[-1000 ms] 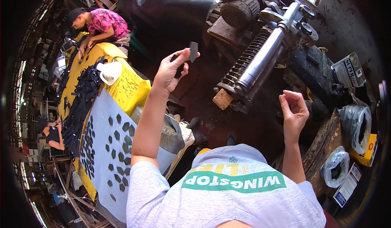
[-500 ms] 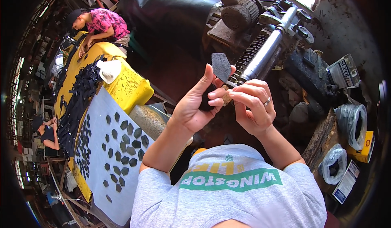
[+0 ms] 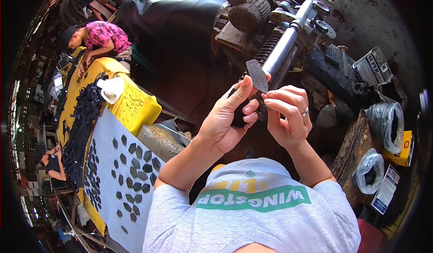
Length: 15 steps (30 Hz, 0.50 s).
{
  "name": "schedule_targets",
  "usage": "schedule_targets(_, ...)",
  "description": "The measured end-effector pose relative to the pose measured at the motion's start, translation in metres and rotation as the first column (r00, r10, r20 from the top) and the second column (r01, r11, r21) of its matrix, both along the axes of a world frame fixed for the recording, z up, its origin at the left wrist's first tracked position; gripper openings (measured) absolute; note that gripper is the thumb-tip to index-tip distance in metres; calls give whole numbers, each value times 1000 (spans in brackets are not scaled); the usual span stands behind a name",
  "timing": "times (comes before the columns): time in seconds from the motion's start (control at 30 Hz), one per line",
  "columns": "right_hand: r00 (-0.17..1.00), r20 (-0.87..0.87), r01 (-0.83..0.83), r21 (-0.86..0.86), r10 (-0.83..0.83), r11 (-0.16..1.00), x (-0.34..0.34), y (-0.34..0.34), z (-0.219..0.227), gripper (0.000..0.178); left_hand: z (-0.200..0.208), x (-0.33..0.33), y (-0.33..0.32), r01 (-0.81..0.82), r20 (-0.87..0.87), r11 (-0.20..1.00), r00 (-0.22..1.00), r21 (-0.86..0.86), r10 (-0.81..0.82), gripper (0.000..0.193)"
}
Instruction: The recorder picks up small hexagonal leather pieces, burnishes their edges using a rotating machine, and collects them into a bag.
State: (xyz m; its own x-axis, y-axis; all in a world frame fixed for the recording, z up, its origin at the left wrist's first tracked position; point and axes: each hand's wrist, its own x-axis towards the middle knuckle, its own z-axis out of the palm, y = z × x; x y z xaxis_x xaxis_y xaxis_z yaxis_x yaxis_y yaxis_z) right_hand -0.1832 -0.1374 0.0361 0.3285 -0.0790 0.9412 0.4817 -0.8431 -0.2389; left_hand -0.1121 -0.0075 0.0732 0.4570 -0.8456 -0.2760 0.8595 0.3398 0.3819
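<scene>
My left hand (image 3: 228,117) is raised in front of me, its thumb pressing a flat, dark grey piece with a speckled face (image 3: 257,76) against its fingers. Curled fingers of the same hand hold more black material (image 3: 239,114) in the palm, mostly hidden. My right hand (image 3: 289,117), with a ring on one finger, is closed in a pinch at the grey piece's lower corner. To my left, many dark cut pieces (image 3: 135,162) lie spread on a pale sheet (image 3: 110,138).
Ahead stands a machine with a metal roller shaft (image 3: 284,45) and a motor (image 3: 248,16). A yellow-covered table (image 3: 140,111) bears black strips (image 3: 88,111) and a white container (image 3: 112,89). Two people work along it. Plastic-wrapped rolls (image 3: 367,171) and a yellow box (image 3: 399,148) lie at right.
The view has shifted, so the machine appears farther left. The grey piece is tilted differently, and my right fingertips now meet its lower corner. A tan patch beside my fingers no longer shows.
</scene>
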Motion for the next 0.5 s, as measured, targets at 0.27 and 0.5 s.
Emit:
schedule_targets(0.27, 998, 14, 64, 58, -65, 996, -11, -15, 0, 23, -2, -5, -14, -33, 270, 999, 963, 30, 24, 26)
schedule_targets(0.5, 953, 57, -191, 873, 296, 449, -37, -45, -2, 18, -5, 15, -9, -250, 490, 967, 837, -50, 242, 15)
